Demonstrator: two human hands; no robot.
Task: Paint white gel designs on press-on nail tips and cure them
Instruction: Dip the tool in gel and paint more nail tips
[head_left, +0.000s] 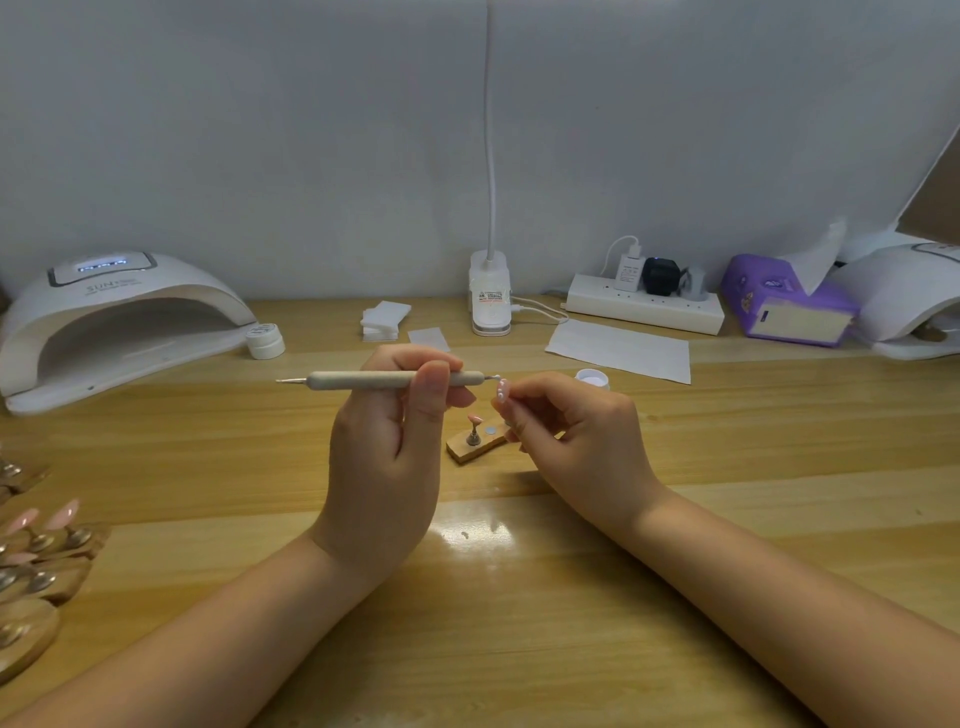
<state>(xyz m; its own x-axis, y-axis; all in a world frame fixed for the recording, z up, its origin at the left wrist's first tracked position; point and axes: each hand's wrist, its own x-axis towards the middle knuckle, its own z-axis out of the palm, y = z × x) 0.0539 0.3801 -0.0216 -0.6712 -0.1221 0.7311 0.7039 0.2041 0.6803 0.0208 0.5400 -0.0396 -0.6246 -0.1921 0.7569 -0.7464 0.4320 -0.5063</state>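
My left hand (387, 447) grips a beige dotting pen (374, 379) held level, its fine right tip touching a pink nail tip (501, 391) with white dots. My right hand (576, 439) pinches that nail tip, raised above the table. Below them a small wooden holder block (470, 451) carries another pink nail tip on a metal stand (474, 428). An open jar of white gel (593, 379) sits behind my right hand. A white curing lamp (119, 322) stands at the far left, its display lit.
Several wooden holders with pink nail tips (47, 540) lie at the left edge. A closed white jar (266, 340), wipe pads (384, 318), a desk lamp base (491, 296), paper sheet (621, 351), power strip (644, 306), purple tissue box (789, 304) and second lamp (909, 306) line the back.
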